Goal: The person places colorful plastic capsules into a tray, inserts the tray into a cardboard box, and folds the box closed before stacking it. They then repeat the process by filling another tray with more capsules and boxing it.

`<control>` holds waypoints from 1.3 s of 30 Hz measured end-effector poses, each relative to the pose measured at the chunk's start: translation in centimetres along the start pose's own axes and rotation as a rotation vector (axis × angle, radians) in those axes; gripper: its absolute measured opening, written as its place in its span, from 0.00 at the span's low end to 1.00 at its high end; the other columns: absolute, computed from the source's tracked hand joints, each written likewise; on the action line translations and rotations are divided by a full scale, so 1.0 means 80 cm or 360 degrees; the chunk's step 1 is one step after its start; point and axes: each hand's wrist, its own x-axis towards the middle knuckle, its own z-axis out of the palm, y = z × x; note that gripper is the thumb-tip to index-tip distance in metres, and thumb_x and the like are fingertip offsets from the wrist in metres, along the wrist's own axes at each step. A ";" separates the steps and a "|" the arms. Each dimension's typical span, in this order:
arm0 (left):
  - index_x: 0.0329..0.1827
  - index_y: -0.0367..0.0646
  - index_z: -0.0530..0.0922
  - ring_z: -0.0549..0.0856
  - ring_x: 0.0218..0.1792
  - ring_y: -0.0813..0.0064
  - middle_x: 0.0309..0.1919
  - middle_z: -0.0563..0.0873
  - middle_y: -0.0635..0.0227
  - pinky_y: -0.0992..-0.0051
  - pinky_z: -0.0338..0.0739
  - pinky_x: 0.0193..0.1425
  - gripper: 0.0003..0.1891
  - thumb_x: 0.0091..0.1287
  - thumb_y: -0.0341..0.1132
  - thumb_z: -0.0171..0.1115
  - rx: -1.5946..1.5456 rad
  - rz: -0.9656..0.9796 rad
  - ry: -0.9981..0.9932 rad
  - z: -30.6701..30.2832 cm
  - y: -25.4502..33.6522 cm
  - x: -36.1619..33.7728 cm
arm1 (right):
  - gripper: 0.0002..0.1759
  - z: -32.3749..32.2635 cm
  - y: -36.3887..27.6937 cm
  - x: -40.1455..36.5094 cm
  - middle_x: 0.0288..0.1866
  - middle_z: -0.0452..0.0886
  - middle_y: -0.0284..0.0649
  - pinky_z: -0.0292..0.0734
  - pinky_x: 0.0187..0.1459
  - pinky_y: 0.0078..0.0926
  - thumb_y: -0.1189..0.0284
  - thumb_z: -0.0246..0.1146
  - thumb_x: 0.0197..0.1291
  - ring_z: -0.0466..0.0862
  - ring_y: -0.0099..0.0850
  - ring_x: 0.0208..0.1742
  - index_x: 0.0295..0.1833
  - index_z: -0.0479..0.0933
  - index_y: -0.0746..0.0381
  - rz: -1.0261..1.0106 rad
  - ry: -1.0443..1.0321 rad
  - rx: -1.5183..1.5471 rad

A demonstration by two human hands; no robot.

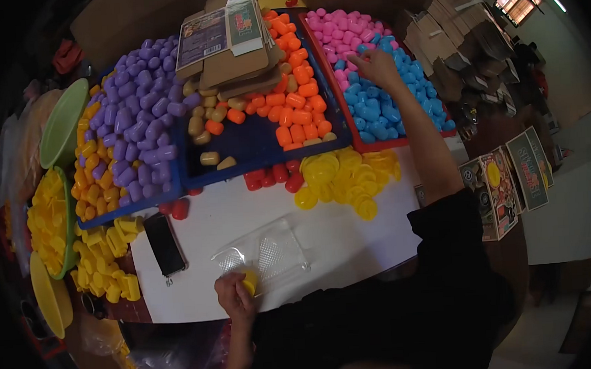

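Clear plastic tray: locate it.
In the head view, the clear plastic tray lies on the white tabletop, by the left hand, right of the black phone.

This looks like a workshop, given its trays (pixel 249 145) of bright plastic capsules (pixel 375 108), stacked cardboard (pixel 460 29) and crowded worktop (pixel 363 244).

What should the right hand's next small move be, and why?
Probably pinch a single piece: the right hand is where pink pieces meet blue pieces, though whether it grips one is unclear. The left hand holds a yellow piece at the clear plastic tray, where no pink or blue shows.
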 end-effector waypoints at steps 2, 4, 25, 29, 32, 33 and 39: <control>0.35 0.36 0.75 0.77 0.37 0.66 0.33 0.77 0.59 0.73 0.71 0.42 0.07 0.65 0.25 0.47 0.0021 0.0018 -0.0029 -0.001 -0.002 0.004 | 0.25 0.037 0.060 0.059 0.33 0.82 0.48 0.76 0.36 0.35 0.49 0.66 0.49 0.83 0.40 0.35 0.30 0.80 0.64 -0.0033 0.0010 -0.0169; 0.34 0.39 0.76 0.77 0.38 0.59 0.33 0.80 0.59 0.62 0.70 0.51 0.06 0.59 0.23 0.50 0.0023 -0.0117 -0.0060 -0.001 0.000 0.008 | 0.28 0.078 0.098 0.104 0.39 0.82 0.50 0.77 0.42 0.37 0.48 0.67 0.45 0.83 0.43 0.41 0.36 0.80 0.65 -0.0136 0.0020 -0.0319; 0.35 0.37 0.75 0.78 0.38 0.60 0.34 0.79 0.56 0.66 0.71 0.52 0.06 0.62 0.25 0.48 -0.0100 -0.0248 -0.0068 0.006 -0.002 0.022 | 0.06 -0.004 0.053 -0.004 0.26 0.82 0.41 0.78 0.32 0.34 0.70 0.59 0.52 0.83 0.37 0.31 0.28 0.79 0.59 -0.0768 -0.0552 -0.1318; 0.35 0.35 0.75 0.77 0.39 0.69 0.35 0.77 0.60 0.75 0.70 0.45 0.08 0.67 0.27 0.46 -0.0080 -0.0221 -0.0081 0.005 -0.004 0.024 | 0.05 0.073 0.079 0.011 0.36 0.83 0.42 0.79 0.37 0.37 0.71 0.60 0.51 0.84 0.37 0.37 0.30 0.82 0.56 -0.0799 -0.0582 -0.1655; 0.37 0.34 0.78 0.78 0.43 0.64 0.38 0.79 0.57 0.73 0.71 0.50 0.08 0.64 0.25 0.49 -0.0379 -0.0340 -0.0104 -0.001 -0.008 0.023 | 0.07 0.023 0.045 -0.001 0.40 0.81 0.41 0.78 0.34 0.39 0.71 0.64 0.48 0.83 0.39 0.35 0.35 0.81 0.55 -0.0689 -0.0365 -0.1325; 0.37 0.33 0.78 0.79 0.43 0.65 0.39 0.79 0.57 0.73 0.71 0.50 0.08 0.64 0.25 0.49 -0.0417 -0.0346 -0.0088 0.000 -0.011 0.023 | 0.10 0.002 0.017 -0.013 0.40 0.80 0.41 0.77 0.33 0.39 0.70 0.65 0.48 0.83 0.39 0.36 0.38 0.81 0.55 -0.0731 -0.0187 -0.1111; 0.36 0.35 0.78 0.79 0.41 0.65 0.37 0.79 0.58 0.74 0.72 0.48 0.07 0.65 0.26 0.51 -0.0420 -0.0317 -0.0014 0.014 -0.008 0.023 | 0.14 0.010 -0.161 -0.243 0.41 0.74 0.38 0.75 0.40 0.37 0.63 0.65 0.51 0.74 0.37 0.48 0.44 0.77 0.52 -0.1544 -0.0987 0.0121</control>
